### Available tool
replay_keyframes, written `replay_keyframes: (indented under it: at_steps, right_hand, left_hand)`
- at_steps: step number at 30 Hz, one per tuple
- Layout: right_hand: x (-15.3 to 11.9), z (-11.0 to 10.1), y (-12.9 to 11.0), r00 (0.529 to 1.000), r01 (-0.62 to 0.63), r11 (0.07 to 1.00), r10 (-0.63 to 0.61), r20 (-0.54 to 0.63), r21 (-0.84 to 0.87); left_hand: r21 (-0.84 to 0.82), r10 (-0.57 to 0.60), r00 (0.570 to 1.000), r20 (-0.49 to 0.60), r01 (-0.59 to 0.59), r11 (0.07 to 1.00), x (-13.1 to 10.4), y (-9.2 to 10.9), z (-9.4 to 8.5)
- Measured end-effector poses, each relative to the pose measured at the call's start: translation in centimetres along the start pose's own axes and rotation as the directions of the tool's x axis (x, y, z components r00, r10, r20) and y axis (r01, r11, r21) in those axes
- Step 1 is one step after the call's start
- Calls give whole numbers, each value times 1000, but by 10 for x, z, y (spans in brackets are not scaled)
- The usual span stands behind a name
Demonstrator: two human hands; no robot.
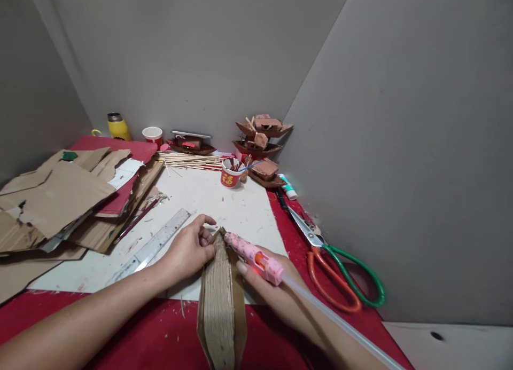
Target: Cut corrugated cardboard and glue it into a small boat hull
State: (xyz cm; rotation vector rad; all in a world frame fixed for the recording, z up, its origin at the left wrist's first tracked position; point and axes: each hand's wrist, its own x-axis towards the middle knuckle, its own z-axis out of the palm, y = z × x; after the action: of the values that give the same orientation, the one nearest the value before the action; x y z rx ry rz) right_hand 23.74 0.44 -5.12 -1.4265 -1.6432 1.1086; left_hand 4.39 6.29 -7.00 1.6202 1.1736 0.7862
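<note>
A long cardboard boat hull [218,300] with ridged strips and raised side walls points away from me, its tip near the middle of the view. My left hand [191,247] pinches the hull's far left edge close to the tip. In my right hand [272,284] is a pink hot glue gun [254,257], a long clear glue stick [336,319] running out of its back. The glue gun's nozzle meets or nearly meets the tip of the hull. A red glow shows under the gun. Most of my right fingers are hidden behind it.
Torn cardboard [60,199] is piled on the left beside a metal ruler [160,239]. Thin wooden sticks [188,160], a paper cup [231,175] and brown model boats [262,138] stand at the back. Large scissors [320,247] lie on the right by the grey wall [401,146].
</note>
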Motion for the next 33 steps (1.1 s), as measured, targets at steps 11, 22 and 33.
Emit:
replay_keyframes:
  at_steps: [11,22,33]
  right_hand:
    - [-2,-1,1,998,52,992,-48,30,-117]
    - [0,-14,-13,987,132,990,-128,-93,40]
    - [9,-6,-3,970,151,981,-171,-171,-125]
  left_hand:
    - [-11,14,998,-66,-15,1000,-2,3,2]
    - [-250,-68,997,23,72,966,2,14,-3]
    - [-381,18,986,165,47,924,-6,36,15]
